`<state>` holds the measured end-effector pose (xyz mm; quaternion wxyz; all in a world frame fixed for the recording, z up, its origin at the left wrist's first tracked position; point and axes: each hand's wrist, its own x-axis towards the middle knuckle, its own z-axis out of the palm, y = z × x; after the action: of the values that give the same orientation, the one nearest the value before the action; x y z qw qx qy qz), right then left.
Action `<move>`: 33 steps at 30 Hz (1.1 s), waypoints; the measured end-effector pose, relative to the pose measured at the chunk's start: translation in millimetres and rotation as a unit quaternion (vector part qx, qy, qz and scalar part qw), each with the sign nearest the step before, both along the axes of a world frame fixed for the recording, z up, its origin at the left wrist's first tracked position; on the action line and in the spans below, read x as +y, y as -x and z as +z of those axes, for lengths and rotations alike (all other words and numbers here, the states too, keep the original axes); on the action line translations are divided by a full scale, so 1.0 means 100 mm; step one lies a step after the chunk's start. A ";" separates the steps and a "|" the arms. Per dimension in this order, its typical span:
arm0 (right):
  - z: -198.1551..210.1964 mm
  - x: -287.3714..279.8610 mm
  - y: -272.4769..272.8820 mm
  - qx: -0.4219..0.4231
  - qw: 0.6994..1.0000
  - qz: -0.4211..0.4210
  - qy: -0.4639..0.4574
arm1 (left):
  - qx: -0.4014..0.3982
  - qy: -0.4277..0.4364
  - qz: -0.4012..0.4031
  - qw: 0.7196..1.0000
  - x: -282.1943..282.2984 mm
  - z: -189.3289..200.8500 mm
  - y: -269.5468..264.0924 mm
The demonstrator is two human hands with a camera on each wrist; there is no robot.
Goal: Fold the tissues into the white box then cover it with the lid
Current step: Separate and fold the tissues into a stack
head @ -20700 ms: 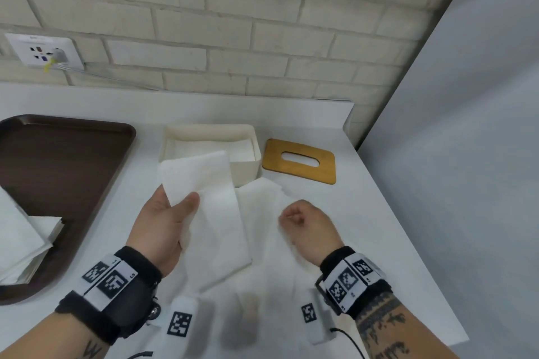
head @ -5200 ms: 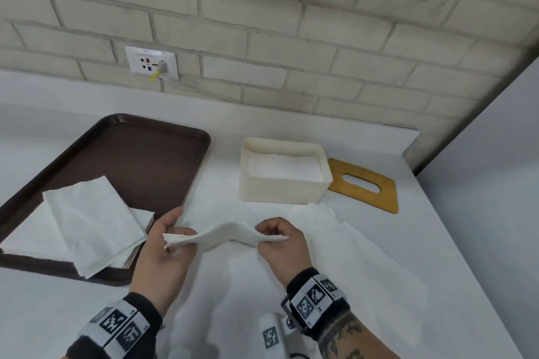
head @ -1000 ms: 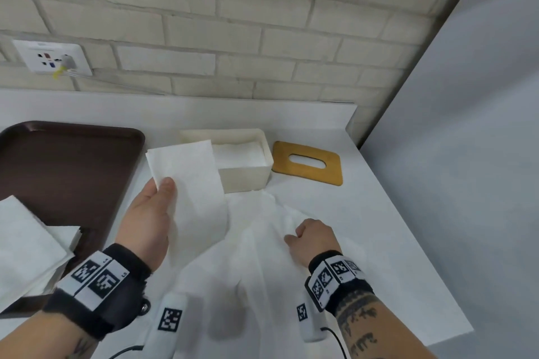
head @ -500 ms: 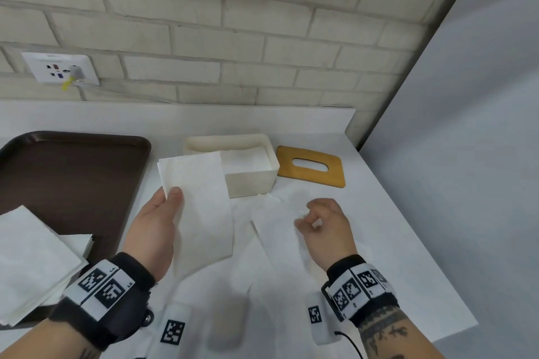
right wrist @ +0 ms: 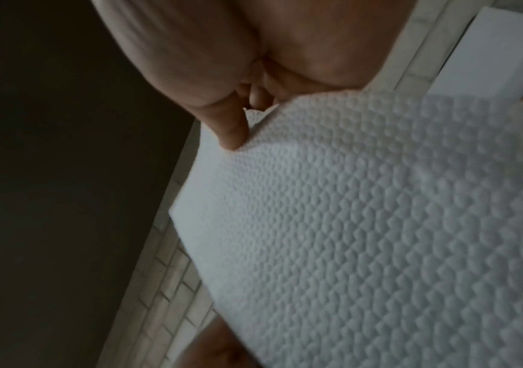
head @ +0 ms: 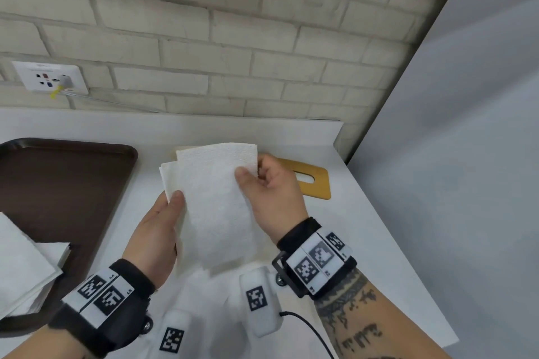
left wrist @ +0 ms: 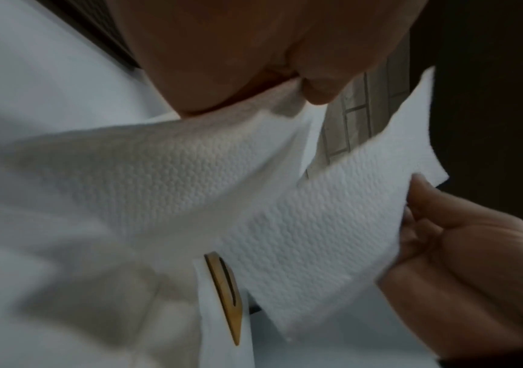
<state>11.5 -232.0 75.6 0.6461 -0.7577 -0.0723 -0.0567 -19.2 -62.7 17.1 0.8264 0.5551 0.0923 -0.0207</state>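
Note:
A white embossed tissue (head: 215,198) hangs folded over above the counter, held by both hands. My left hand (head: 163,221) pinches its left edge between thumb and fingers. My right hand (head: 262,183) pinches the upper right corner, bringing one half over the other. In the left wrist view the two layers of the tissue (left wrist: 285,211) spread apart, and the right hand (left wrist: 461,261) grips the far layer. The right wrist view is filled by the tissue (right wrist: 364,236). The white box is hidden behind the tissue. The wooden lid (head: 313,181) with its slot lies flat to the right.
A dark brown tray (head: 64,183) sits at the left with a stack of white tissues (head: 23,268) on its near end. A wall socket (head: 51,79) is on the brick wall. The counter's edge (head: 408,256) runs down the right side.
My right hand has lifted the free half of the tissue off the counter and swung it up and left onto the half held by the left hand.

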 end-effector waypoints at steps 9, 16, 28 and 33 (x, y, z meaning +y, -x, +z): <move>-0.26 0.03 -0.13 0.051 0.984 -0.052 0.161 | 0.019 0.056 -0.046 0.997 -0.36 0.10 0.10; -0.29 -0.05 -0.13 0.038 0.984 -0.026 0.170 | 0.011 0.008 -0.028 1.000 -0.45 -0.04 0.11; -0.87 -0.84 0.20 0.208 0.974 0.092 0.011 | 0.016 0.211 0.057 0.976 -0.45 0.04 -0.03; -0.97 -1.12 0.23 0.150 0.978 -0.054 -0.138 | 0.030 0.042 0.059 0.997 -0.30 -0.21 -0.07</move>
<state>-11.3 -344.2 -21.6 0.7443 -0.6636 0.0744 0.0134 -11.8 -92.8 -4.1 0.8457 0.5126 0.1482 0.0074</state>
